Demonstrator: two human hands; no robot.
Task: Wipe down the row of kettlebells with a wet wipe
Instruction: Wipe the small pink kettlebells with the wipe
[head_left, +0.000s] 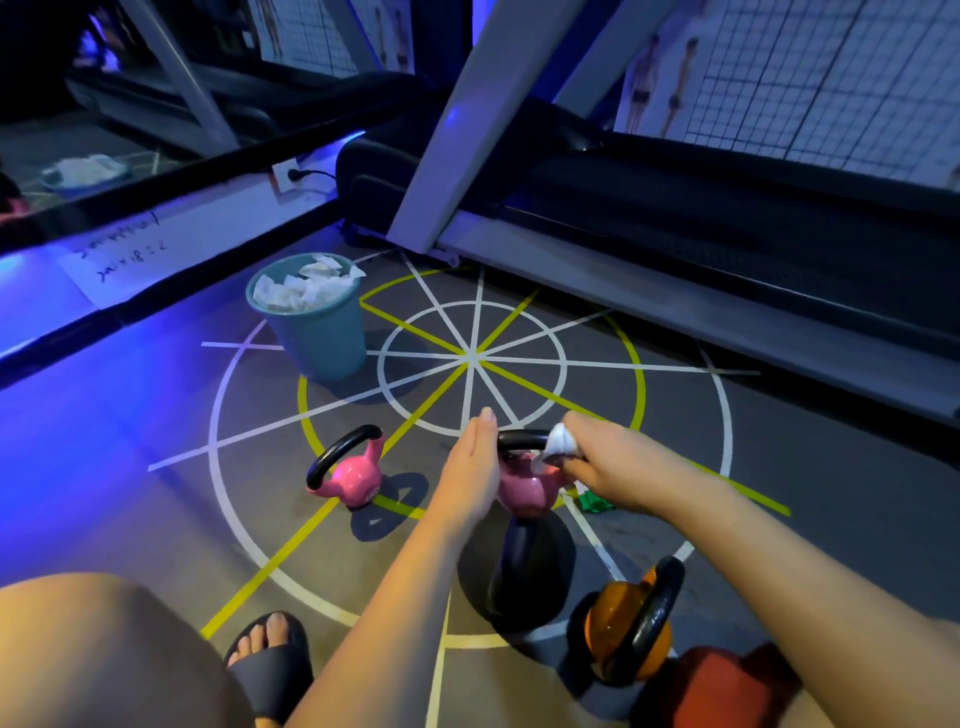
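Orange kettlebell (626, 631) nearest, unwiped yet. Right grip (597, 465) pinching wet wipe (563, 439) on pink kettlebell (524, 486) handle; left grip (470, 467) spread, steadying. Best rub full handle loop, then bell.

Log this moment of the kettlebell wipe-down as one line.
step: wiping handle | right hand: wet wipe on pink kettlebell | left hand: steadying it, open | bin: used wipes

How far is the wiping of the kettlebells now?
Done: unclear; the bin holds many used wipes, but no kettlebell shows it was cleaned. In hand: the right hand presses a wet wipe on the handle of the middle pink kettlebell, left hand beside it. Possibly left: the other pink kettlebell, black kettlebell, orange kettlebell.
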